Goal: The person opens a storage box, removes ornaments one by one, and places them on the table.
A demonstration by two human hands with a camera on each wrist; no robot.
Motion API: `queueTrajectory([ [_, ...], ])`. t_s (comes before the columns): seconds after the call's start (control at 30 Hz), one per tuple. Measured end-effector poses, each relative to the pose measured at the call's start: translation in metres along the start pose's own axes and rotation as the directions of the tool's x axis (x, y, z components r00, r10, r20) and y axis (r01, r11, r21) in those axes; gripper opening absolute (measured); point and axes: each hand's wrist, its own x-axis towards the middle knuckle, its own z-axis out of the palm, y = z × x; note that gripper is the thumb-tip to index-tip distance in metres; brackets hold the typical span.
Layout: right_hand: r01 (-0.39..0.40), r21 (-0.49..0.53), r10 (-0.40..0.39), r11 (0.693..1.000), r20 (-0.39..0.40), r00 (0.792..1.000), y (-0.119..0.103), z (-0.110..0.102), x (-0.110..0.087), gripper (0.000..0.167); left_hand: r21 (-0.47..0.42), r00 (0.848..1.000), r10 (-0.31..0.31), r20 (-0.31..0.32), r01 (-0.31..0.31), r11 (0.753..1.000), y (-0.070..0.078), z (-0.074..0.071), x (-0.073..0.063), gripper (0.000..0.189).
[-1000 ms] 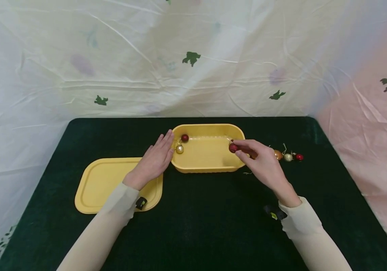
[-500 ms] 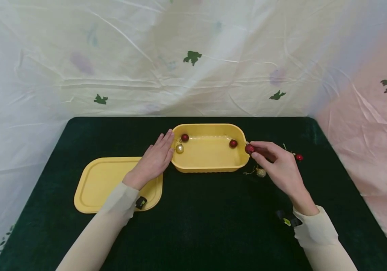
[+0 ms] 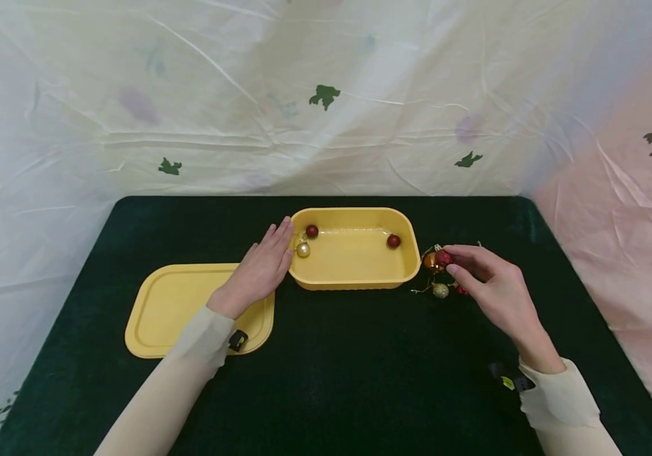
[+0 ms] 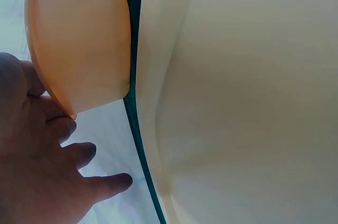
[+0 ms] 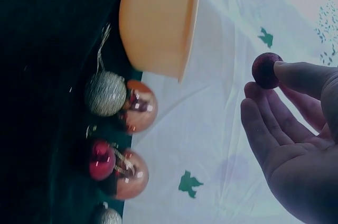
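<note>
My right hand (image 3: 493, 288) pinches a dark red Christmas bauble (image 3: 443, 258) between thumb and fingers, just off the right end of a yellow box (image 3: 354, 259). The right wrist view shows this bauble (image 5: 265, 71) at the fingertips. Below it lie a glittery gold bauble (image 3: 440, 291), shiny orange baubles (image 5: 140, 106) and a smaller red one (image 5: 100, 159). Inside the box, a dark red bauble (image 3: 312, 231) and a gold one (image 3: 303, 250) sit at the left, another dark red bauble (image 3: 393, 241) at the right. My left hand (image 3: 260, 269) rests against the box's left end, fingers straight.
A yellow lid (image 3: 180, 310) lies flat to the left of the box, partly under my left forearm. Dark green cloth (image 3: 326, 380) covers the table. A pale patterned curtain (image 3: 234, 114) hangs behind it and at both sides.
My right hand has moved from inside the box's right end out to the right with a red bauble. Another red bauble has come into sight in the box. The left hand stays put.
</note>
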Motion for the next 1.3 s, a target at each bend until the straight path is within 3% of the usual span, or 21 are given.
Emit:
queueTrajectory([
  [0.93,-0.071,-0.105,0.069,0.992,-0.022,0.997,0.042,-0.034,-0.02,0.032,-0.008,1.0,-0.013,0.014,0.014,1.0,0.001,0.0,0.0,0.06],
  [1.3,-0.144,-0.117,0.147,0.983,0.011,0.989,0.053,-0.042,-0.024,0.032,0.006,1.0,-0.007,0.003,0.007,1.0,0.001,0.0,0.0,0.06],
])
